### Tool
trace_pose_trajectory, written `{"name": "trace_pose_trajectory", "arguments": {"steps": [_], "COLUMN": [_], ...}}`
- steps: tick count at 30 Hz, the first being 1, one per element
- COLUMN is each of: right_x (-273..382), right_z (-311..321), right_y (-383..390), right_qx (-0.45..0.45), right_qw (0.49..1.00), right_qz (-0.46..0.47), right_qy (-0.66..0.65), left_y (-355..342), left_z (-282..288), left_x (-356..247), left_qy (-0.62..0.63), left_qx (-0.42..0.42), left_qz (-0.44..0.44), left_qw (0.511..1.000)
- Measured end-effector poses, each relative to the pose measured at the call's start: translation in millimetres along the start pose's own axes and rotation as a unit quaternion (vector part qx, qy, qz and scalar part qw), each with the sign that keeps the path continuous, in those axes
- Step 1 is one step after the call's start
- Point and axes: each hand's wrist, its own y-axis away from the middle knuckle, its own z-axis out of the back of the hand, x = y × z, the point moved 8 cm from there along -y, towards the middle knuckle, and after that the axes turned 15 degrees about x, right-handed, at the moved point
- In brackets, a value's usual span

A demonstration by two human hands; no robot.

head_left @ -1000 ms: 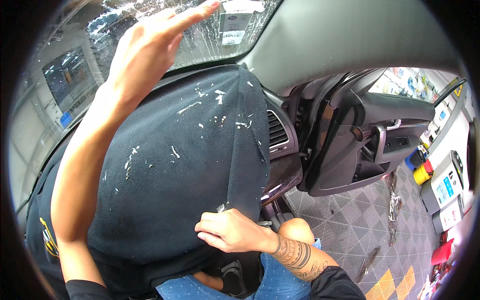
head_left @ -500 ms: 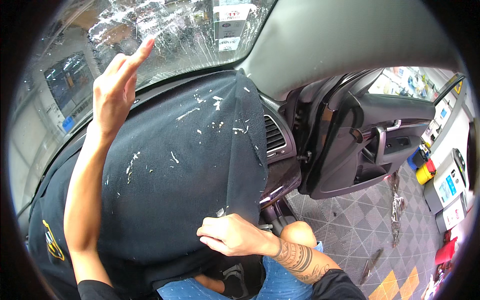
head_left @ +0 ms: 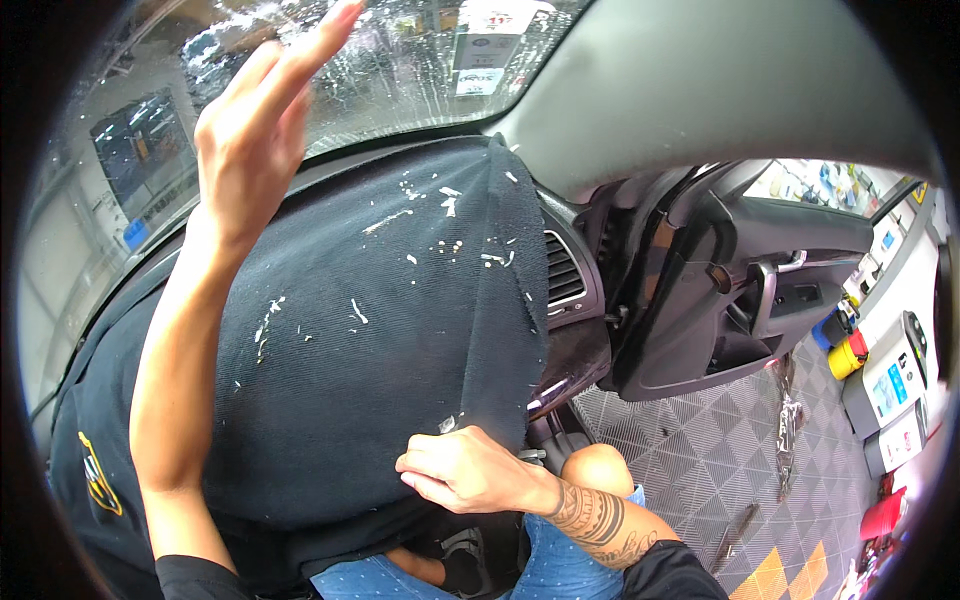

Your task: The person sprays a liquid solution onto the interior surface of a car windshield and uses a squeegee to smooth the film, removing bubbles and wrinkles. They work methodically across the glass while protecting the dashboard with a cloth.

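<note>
My left hand [head_left: 245,150] is raised in front of the windshield [head_left: 390,85], fingers stretched out and slightly smeared by motion. Its foremost fingertip is at the glass; whether it touches I cannot tell. Whitish streaks and residue cover the glass there. Below, a black cloth [head_left: 330,410] drapes over the dashboard, strewn with several small whitish scraps [head_left: 360,311]. My right hand [head_left: 470,470] is closed low over the cloth near its right edge. A pale, translucent scrap [head_left: 449,424] shows just above its knuckles. What the curled fingers hold, if anything, is hidden.
An air vent [head_left: 565,268] borders the cloth on the right. Beyond it the car door [head_left: 740,280] stands wide. Outside are a tiled floor [head_left: 670,450] with dark strips on it, a grey-and-white bin-like unit [head_left: 890,390] and a yellow container [head_left: 847,357].
My left hand has moved up and to the right along the windshield. The view has shifted slightly. My right hand stays in place on the cloth.
</note>
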Motion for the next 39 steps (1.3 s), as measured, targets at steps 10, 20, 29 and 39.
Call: {"name": "trace_pose_trajectory", "arguments": {"steps": [10, 20, 29, 39], "right_x": [-1.0, 3.9, 5.1, 2.9], "right_z": [0.8, -0.5, -0.6, -1.3], "right_y": [2.3, 1.1, -2.7, 0.3], "right_qx": [-0.010, 0.001, -0.007, -0.020], "right_qw": [1.000, 1.000, 1.000, 1.000], "right_qz": [0.008, 0.010, 0.021, 0.018], "right_qy": [0.000, 0.006, -0.013, -0.008], "left_y": [12.4, 31.5, 34.7, 20.0], "left_z": [-15.8, -27.6, -42.2, -46.8], "left_x": [4.4, 22.9, 26.5, 16.7], "left_qy": [0.002, -0.034, -0.034, -0.024], "left_qx": [0.023, 0.070, 0.058, 0.085], "left_qz": [0.014, 0.081, 0.037, 0.040], "left_qw": [1.000, 0.994, 0.997, 0.995]}}
